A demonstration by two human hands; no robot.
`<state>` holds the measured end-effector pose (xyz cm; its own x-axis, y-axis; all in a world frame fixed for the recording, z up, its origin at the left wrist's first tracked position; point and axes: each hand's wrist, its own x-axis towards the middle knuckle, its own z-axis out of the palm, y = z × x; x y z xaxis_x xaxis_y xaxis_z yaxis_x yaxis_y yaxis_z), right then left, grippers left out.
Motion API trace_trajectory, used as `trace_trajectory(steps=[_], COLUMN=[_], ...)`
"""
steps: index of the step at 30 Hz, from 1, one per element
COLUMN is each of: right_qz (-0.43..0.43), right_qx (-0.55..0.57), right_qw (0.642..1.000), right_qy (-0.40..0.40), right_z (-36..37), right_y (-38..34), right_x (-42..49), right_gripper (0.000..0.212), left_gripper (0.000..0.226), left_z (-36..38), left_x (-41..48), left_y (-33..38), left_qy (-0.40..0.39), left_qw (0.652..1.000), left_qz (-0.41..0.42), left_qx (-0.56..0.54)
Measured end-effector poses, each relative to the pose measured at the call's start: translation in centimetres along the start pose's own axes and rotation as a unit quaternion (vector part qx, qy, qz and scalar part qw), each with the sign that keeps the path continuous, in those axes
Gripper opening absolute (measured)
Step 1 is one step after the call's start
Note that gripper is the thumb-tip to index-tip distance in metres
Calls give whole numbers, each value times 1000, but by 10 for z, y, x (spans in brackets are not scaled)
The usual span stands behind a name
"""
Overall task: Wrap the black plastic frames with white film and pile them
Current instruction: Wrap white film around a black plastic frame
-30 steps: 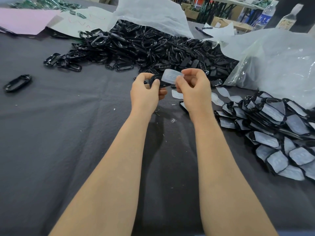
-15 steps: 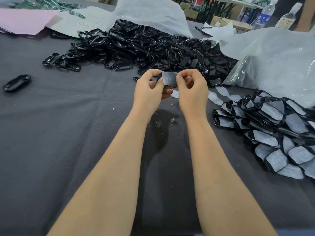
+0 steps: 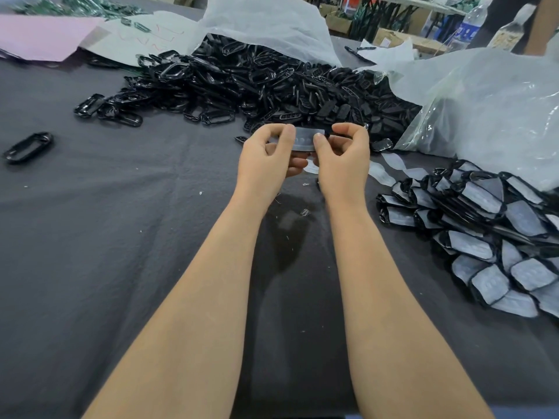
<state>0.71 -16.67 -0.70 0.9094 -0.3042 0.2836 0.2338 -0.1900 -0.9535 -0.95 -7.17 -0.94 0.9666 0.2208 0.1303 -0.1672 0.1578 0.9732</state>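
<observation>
Above the dark cloth, my left hand and my right hand together pinch one black plastic frame covered with a piece of white film, each hand at one end. The frame itself is mostly hidden by the film and my fingers. A big heap of bare black frames lies just beyond my hands. To the right sits a pile of frames wrapped in white film. Loose pieces of white film lie between that pile and my right hand.
Dark cloth covers the table. A lone black frame lies at the far left. White plastic bags bulge at the back right, another behind the heap. Pink and white sheets lie at the back left.
The film, which stood up between my fingers, now lies flat over the frame. My hands have spread apart along the frame, thumbs on top.
</observation>
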Motion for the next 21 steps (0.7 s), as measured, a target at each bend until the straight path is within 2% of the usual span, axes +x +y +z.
trace_trajectory(steps=[1, 3, 8, 12, 17, 21], right_qz=[14, 53, 146, 130, 64, 40], right_qx=[14, 60, 143, 124, 14, -22], right_qw=[1000, 997, 976, 979, 995, 997], right_qy=[-1, -9, -79, -93, -75, -65], right_z=[0, 1, 0, -2, -1, 0], right_y=[0, 1, 3, 4, 6, 6], right_x=[1, 3, 8, 6, 6, 6], right_gripper=[20, 17, 10, 13, 14, 17], left_gripper=[6, 14, 14, 16, 17, 18], left_z=[-1, -2, -4, -4, -5, -4], left_x=[0, 1, 2, 3, 3, 4], left_y=[-1, -3, -3, -4, -7, -8], left_qy=[-2, 2, 8, 10, 10, 8], left_qw=[1000, 1000, 1000, 1000, 999, 999], left_qz=[3, 8, 12, 11, 13, 12], left_qx=[7, 19, 25, 25, 43, 51])
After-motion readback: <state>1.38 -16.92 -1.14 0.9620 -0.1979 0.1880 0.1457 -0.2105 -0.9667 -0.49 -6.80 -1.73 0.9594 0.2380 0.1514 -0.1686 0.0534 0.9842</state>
